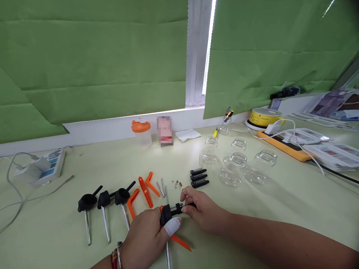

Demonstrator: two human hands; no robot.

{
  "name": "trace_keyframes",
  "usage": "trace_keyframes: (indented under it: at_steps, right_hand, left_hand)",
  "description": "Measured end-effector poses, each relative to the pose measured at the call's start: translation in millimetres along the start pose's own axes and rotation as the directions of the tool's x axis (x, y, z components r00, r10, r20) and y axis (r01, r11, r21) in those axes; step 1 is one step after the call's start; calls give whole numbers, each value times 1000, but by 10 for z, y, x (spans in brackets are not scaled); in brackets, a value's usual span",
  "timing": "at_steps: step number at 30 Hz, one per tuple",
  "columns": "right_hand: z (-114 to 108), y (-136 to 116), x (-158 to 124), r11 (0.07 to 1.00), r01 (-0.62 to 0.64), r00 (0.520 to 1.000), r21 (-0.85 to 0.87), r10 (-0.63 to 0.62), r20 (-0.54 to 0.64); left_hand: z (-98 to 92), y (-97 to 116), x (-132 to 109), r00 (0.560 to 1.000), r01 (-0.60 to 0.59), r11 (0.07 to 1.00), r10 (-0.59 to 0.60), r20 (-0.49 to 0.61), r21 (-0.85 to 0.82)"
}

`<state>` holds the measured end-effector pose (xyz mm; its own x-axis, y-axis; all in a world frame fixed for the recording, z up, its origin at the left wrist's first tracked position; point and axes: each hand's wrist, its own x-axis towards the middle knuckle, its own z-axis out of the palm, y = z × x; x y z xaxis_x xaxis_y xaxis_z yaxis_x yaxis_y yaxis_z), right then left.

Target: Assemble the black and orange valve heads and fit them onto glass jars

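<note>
My left hand (148, 235), its thumb wrapped in white tape, is closed around a black plastic head with a metal rod (166, 216). An orange lever (181, 243) sticks out below that hand. My right hand (203, 211) is closed in a pinch at the narrow black arm of the same part; what lies between its fingertips is too small to make out. Left of my hands lie three more black heads with rods (104, 200). Orange levers (153, 185) and an orange slotted piece (146, 192) lie just beyond, near metal pins (161, 188) and tiny fasteners (176, 184).
Three black spring pieces (199, 177) lie beyond my right hand. Several glass jars (238, 164) stand at the right, screwdrivers (227, 115) behind them. An orange-lidded cup (141, 132) stands at the back. Power strips (50, 168) with cables lie at both sides.
</note>
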<state>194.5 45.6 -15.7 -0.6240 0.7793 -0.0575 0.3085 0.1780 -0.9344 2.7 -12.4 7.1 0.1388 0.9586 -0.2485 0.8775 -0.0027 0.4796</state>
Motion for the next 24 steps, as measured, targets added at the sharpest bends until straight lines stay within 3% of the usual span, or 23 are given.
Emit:
trace_keyframes:
  at_steps: [24]
  right_hand:
    - [2, 44, 16, 1000, 28, 1000, 12, -28, -2]
  left_hand:
    - [4, 5, -19, 999, 29, 999, -29, -17, 14]
